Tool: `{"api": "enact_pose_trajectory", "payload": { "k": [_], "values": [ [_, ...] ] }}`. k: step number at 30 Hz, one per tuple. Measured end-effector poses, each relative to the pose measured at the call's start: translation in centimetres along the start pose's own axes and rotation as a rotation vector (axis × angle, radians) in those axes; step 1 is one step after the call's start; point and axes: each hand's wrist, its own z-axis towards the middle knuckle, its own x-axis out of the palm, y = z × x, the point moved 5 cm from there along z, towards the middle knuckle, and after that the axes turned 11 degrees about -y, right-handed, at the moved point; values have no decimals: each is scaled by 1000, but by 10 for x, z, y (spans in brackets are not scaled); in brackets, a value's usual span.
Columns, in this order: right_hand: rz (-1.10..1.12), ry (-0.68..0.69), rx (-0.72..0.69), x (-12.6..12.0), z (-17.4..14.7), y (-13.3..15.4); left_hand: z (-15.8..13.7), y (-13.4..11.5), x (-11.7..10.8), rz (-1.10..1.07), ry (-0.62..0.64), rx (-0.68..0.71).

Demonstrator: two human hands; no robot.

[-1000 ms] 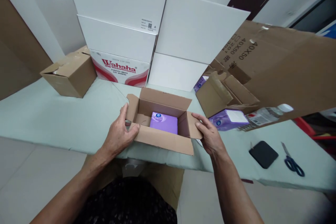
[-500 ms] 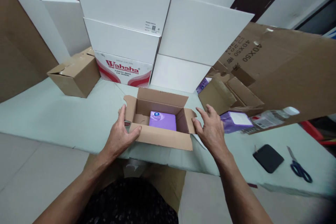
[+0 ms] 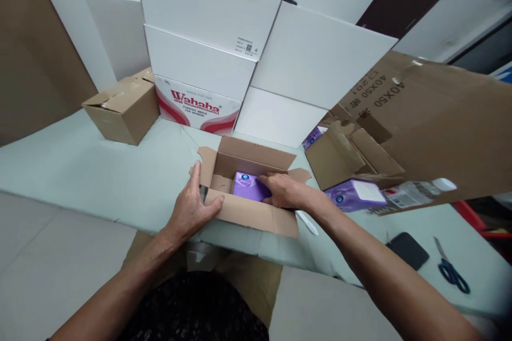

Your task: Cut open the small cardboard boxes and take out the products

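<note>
In front of me on the table stands an open cardboard box (image 3: 256,217), its flaps folded outward. Inside lies a purple tissue pack (image 3: 247,187) with a round blue logo. My left hand (image 3: 194,205) holds the box at its near left corner, thumb over the front flap and fingers along the left flap. Across the right side of the box reaches my right hand (image 3: 284,191), its thumb and fingers closed about the right end of the pack. That end of the pack is hidden by the hand.
White cartons (image 3: 196,109) stand behind the box. A closed brown box (image 3: 124,109) sits at the left. To the right are an opened carton (image 3: 336,154), another purple pack (image 3: 356,195), a plastic bottle (image 3: 418,193), a black pad (image 3: 408,250) and scissors (image 3: 452,272).
My right hand has moved left from the right flap into the box and onto the purple tissue pack. The left hand stays at the box's left corner. The view has shifted slightly.
</note>
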Motion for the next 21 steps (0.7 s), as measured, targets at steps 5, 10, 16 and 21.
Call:
{"api": "enact_pose_trajectory", "payload": {
  "k": [5, 10, 16, 21],
  "values": [
    [26, -2, -24, 0, 5, 1, -1, 6, 3, -12, -5, 9],
    [-28, -20, 104, -3, -3, 3, -2, 5, 6, -13, -23, 15],
    [-69, 17, 202, 5, 3, 12, -7, 3, 12, -24, -49, 25],
    [5, 12, 248, 9, 8, 2, -7, 4, 16, -27, -54, 35]
  ]
}}
